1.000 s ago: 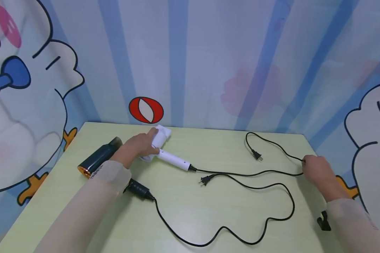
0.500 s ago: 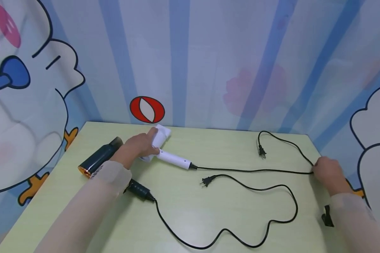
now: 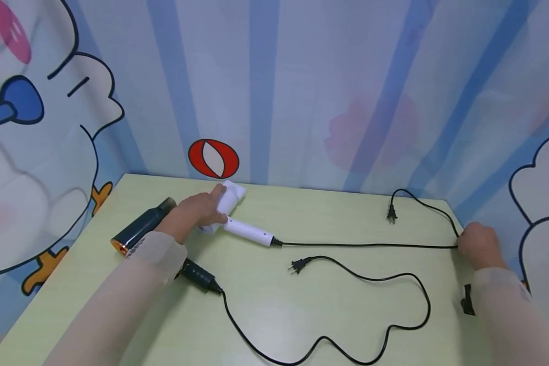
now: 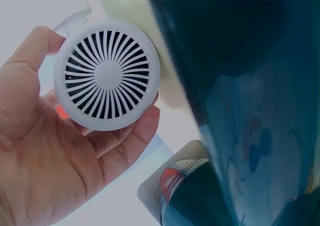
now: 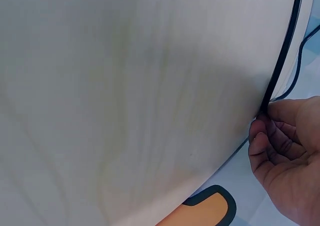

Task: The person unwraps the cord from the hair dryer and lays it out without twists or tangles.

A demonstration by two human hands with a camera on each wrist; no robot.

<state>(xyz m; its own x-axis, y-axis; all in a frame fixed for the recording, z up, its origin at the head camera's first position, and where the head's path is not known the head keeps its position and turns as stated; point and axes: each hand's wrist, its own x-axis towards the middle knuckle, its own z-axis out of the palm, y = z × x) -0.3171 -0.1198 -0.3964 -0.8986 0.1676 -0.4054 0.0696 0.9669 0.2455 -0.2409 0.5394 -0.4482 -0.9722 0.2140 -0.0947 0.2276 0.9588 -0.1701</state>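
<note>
My left hand [image 3: 194, 213] grips the head of a white hair dryer [image 3: 248, 231] near the back of the table. In the left wrist view its round slatted vent [image 4: 107, 75] faces the camera, with thumb and fingers curled around the barrel. From the handle a black cord [image 3: 370, 245] runs straight to the right. At the table's right edge my right hand [image 3: 480, 245] pinches that cord between thumb and fingertips. Beyond the pinch the cord bends back, and its plug [image 3: 392, 214] lies at the back right. A dark green hair dryer [image 3: 139, 227] lies partly hidden under my left forearm.
The dark dryer's cord [image 3: 320, 339] winds across the front of the table [image 3: 338, 290], its two-prong plug [image 3: 299, 265] near the middle. A small black piece [image 3: 467, 300] shows beside the right sleeve. A printed curtain [image 3: 293, 91] hangs right behind the table.
My right hand has moved right with the white dryer's cord, pulling it straight. That cord's plug has slid right too. The left hand keeps its hold in place.
</note>
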